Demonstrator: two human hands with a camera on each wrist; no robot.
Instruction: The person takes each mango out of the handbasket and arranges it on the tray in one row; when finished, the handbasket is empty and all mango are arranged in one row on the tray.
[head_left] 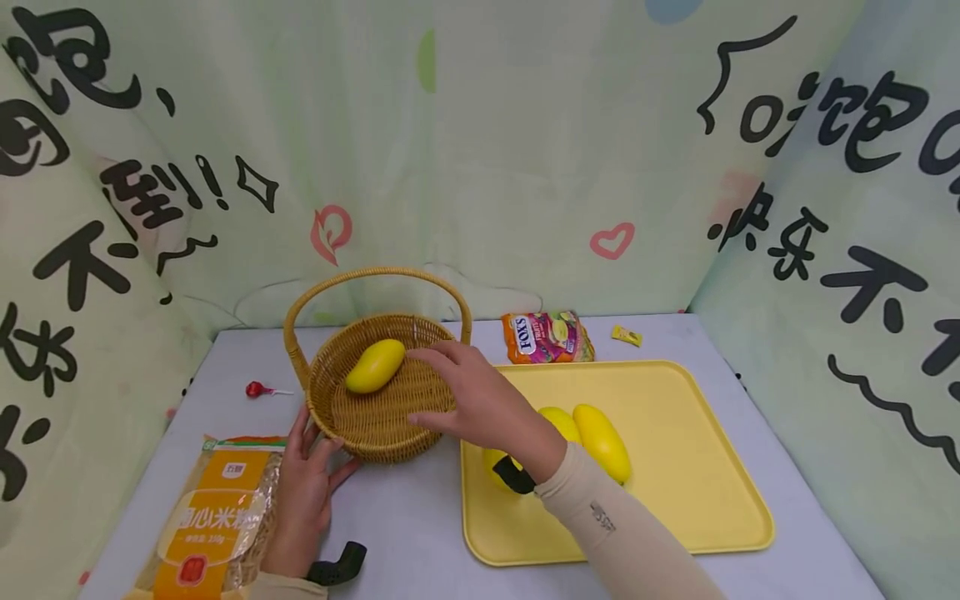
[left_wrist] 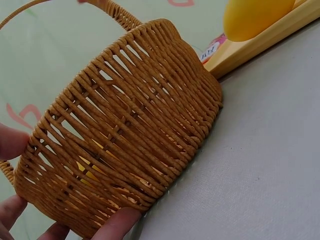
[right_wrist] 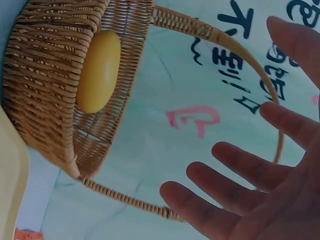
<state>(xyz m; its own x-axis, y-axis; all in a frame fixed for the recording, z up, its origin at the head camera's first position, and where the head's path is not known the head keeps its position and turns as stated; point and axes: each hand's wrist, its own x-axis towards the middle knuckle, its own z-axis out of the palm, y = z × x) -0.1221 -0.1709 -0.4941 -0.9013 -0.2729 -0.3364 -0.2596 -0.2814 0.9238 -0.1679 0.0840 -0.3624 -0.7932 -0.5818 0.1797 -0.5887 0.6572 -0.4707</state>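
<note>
A brown wicker basket point(head_left: 397, 433) with an arched handle stands on the table, and a yellow mango point(head_left: 375, 367) lies inside it. With fingers along the left side and thumb at the front, my left hand point(head_left: 303, 483) holds the basket low on its wall. In the left wrist view its fingertips touch the woven side point(left_wrist: 125, 115). Over the basket's right part hovers my right hand point(head_left: 480, 400), fingers spread and apart from the mango. More mangoes point(head_left: 603, 442) lie on a yellow tray point(head_left: 697, 500), partly hidden behind my right forearm.
A bag of rice noodles point(head_left: 217, 517) lies front left, beside my left arm. Left of the basket is a red lollipop point(head_left: 257, 389). Behind the tray lie a candy bag point(head_left: 547, 337) and a small yellow wrapped candy point(head_left: 626, 335). Printed curtains point(head_left: 510, 167) surround the table.
</note>
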